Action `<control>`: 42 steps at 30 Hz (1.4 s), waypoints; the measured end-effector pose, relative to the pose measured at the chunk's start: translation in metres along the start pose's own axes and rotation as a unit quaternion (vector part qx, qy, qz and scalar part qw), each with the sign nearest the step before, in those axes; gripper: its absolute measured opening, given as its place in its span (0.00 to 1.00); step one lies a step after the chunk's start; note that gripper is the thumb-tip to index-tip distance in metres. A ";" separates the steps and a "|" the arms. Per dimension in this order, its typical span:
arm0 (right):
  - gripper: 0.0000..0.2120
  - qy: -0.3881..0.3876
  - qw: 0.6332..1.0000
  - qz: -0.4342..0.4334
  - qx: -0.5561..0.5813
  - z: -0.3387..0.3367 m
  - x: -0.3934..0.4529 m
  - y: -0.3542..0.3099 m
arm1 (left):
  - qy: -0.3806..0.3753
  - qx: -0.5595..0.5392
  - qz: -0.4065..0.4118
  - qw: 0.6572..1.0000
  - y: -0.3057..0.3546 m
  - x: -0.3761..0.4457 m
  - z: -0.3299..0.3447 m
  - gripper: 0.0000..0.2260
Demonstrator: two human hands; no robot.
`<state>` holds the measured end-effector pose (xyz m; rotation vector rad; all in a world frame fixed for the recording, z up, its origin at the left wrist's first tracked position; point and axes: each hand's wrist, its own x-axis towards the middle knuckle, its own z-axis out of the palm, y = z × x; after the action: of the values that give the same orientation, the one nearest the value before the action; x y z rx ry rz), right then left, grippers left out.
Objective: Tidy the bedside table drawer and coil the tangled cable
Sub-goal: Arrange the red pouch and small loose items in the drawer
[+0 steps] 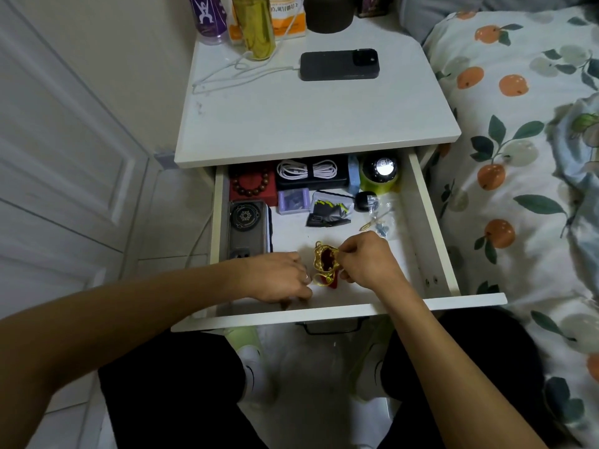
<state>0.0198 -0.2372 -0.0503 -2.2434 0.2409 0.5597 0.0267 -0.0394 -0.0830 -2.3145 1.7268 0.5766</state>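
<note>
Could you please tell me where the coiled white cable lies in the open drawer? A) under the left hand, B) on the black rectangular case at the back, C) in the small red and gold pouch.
B: the coiled white cable rests on the black rectangular case at the drawer's back.

On the white surface (291, 124) there is one black phone (338, 64), one white charging cable (240, 71), one gold bottle (254, 24) and one purple bottle (207, 17). The open white drawer (428, 228) holds one coiled white cable (306, 170), one brown bead bracelet (251, 186) and one small red-and-gold pouch (325, 264).
</note>
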 end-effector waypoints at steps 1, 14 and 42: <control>0.10 -0.001 1.000 0.000 -0.003 0.000 0.000 -0.001 | -0.010 -0.016 -0.015 1.000 -0.001 0.001 0.000 0.08; 0.09 -0.005 1.000 0.005 -0.020 0.000 0.003 0.000 | -0.007 -0.064 -0.125 0.990 -0.003 -0.001 0.004 0.06; 0.08 0.012 0.999 0.024 -0.030 -0.004 0.000 0.002 | -0.026 -0.184 -0.076 0.980 -0.001 0.013 0.001 0.16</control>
<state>0.0208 -0.2420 -0.0495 -2.3081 0.2954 0.5724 0.0310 -0.0503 -0.0896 -2.6170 1.5068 0.9874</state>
